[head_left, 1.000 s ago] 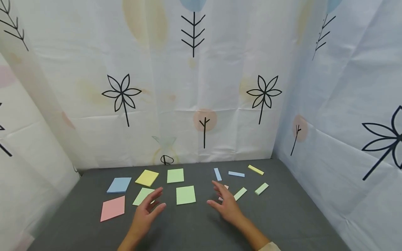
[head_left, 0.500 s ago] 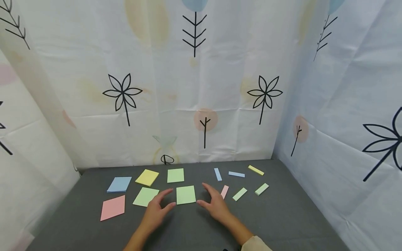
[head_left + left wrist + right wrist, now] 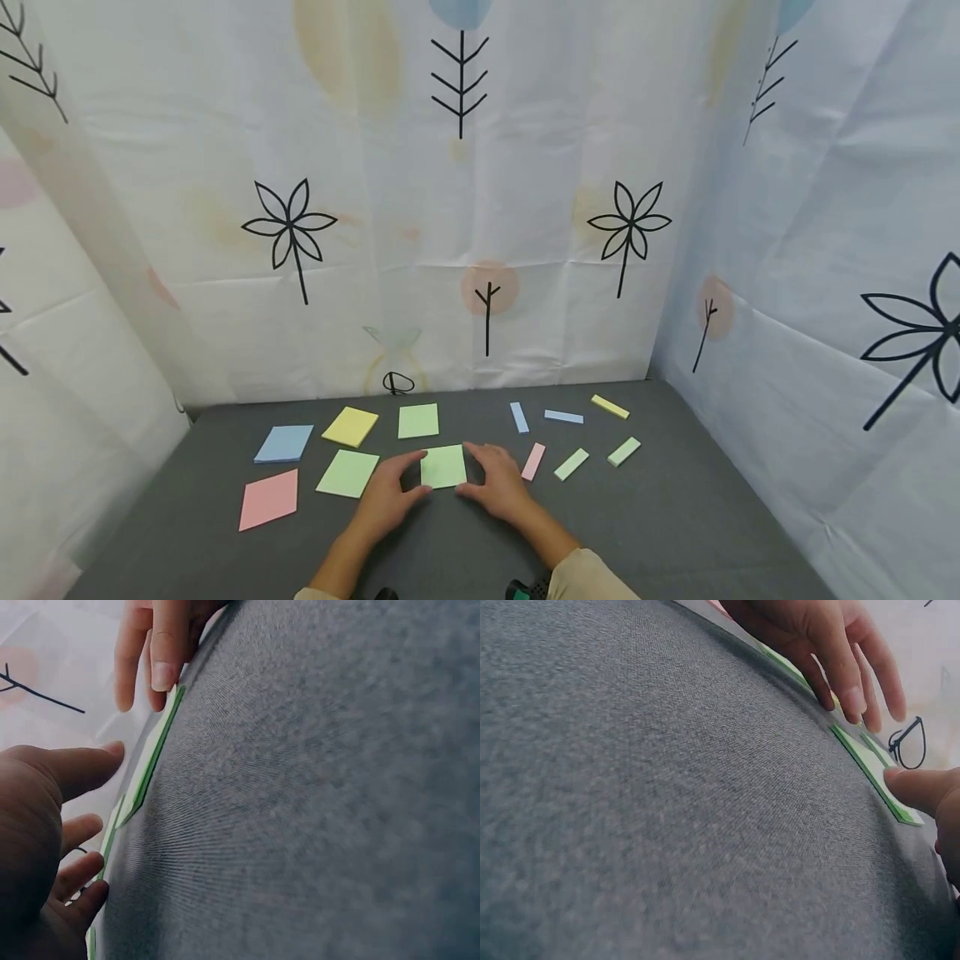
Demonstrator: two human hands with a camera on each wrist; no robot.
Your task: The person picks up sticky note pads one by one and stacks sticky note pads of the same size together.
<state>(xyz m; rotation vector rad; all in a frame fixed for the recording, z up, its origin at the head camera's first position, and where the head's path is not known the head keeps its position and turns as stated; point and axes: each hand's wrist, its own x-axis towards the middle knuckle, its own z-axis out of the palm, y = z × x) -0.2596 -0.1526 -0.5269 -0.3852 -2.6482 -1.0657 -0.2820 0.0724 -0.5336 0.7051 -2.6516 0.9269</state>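
A square light-green sticky note pad (image 3: pixel 443 467) lies flat on the grey table, between my two hands. My left hand (image 3: pixel 388 493) is at its left side, thumb and fingers spread apart, with a fingertip by the upper left corner. On the opposite side, my right hand (image 3: pixel 498 483) has its index finger by the upper right corner and its thumb by the lower right one. In the left wrist view the pad (image 3: pixel 154 761) shows edge-on, near the right hand's fingertips. Whether any finger touches it, I cannot tell. Neither hand grips anything.
More square pads lie left and behind: light green (image 3: pixel 348 473), another green (image 3: pixel 417 421), yellow (image 3: pixel 350 427), blue (image 3: pixel 283 443) and pink (image 3: pixel 268 499). Narrow strips, including a pink strip (image 3: pixel 533 462) and a yellow strip (image 3: pixel 611 407), lie right. Patterned white cloth (image 3: pixel 540 333) encloses the table.
Both hands have come inward toward the middle green pad: the left moved right, the right moved left. The pads and strips have stayed in place.
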